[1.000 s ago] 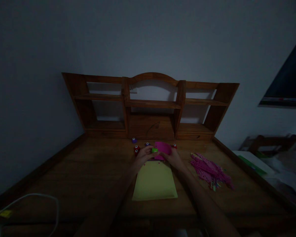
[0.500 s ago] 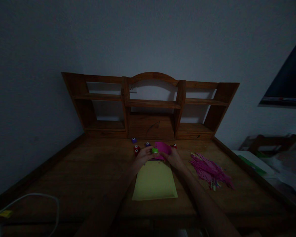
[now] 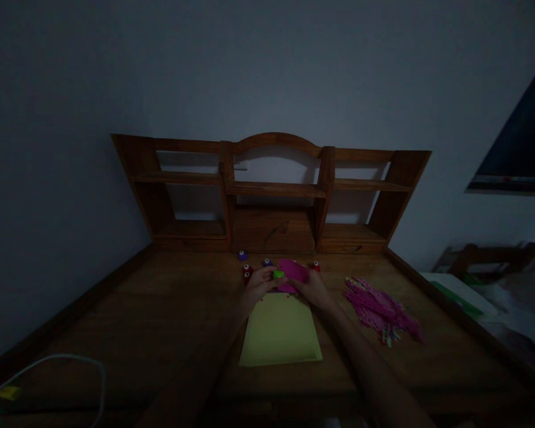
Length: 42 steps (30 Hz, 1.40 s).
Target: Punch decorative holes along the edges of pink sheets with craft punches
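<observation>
My left hand [image 3: 259, 283] is closed around a small green paper punch [image 3: 279, 274], above the far end of a yellow sheet [image 3: 280, 333]. A bright pink sheet of paper [image 3: 293, 271] is gripped in my right hand [image 3: 312, 289], its edge meeting the punch. Whether the paper sits inside the punch's slot is too dark to tell. Just beyond my hands stand more small punches: a purple one [image 3: 242, 255], another purple one [image 3: 267, 262], red ones [image 3: 247, 272] on the left and a red one [image 3: 316, 266] behind my right hand. Tiny pink bits [image 3: 288, 295] lie at the yellow sheet's far edge.
To the right lies a heap of pink strips [image 3: 381, 309] on the wooden desk [image 3: 160, 321]. A wooden shelf unit [image 3: 276, 189] runs along the back. At the lower left a white cable [image 3: 71, 356] curves near a yellow object [image 3: 6, 393]. A chair [image 3: 494, 258] stands at the right.
My hands stay together around the green punch and the pink paper. The punch shows slightly tilted differently, and the whole view has shifted a few pixels.
</observation>
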Each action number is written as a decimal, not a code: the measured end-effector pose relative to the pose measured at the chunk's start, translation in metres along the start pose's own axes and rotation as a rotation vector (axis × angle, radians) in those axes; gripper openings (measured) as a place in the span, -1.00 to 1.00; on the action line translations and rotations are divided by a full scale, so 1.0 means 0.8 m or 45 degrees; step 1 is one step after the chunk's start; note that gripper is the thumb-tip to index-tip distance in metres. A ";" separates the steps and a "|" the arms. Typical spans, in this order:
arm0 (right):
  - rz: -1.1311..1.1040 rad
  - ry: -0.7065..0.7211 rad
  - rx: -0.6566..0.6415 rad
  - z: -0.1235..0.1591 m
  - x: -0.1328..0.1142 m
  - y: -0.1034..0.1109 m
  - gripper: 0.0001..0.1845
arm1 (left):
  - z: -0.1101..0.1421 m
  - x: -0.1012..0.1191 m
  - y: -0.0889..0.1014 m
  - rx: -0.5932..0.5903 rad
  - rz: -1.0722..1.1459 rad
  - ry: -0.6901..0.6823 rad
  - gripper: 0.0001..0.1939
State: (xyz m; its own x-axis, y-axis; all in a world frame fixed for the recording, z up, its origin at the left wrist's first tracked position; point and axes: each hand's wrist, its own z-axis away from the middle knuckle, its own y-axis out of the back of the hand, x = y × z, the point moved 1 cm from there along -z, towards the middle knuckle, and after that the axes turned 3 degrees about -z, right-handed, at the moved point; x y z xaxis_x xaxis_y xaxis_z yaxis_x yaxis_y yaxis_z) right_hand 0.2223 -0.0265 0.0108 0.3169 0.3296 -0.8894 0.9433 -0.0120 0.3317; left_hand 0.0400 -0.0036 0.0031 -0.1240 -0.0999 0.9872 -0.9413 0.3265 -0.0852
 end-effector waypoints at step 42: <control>-0.153 0.044 -0.046 0.012 -0.025 -0.003 -0.50 | 0.015 0.021 -0.002 0.179 0.052 0.177 -0.63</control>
State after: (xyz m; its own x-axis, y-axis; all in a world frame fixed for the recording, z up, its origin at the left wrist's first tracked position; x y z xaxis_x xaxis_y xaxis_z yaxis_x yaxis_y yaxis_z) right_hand 0.2147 -0.0424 0.0250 0.1978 0.3586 -0.9123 0.9698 0.0636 0.2353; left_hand 0.0355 -0.0175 0.0183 -0.1279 0.0448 0.9908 -0.9722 0.1921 -0.1342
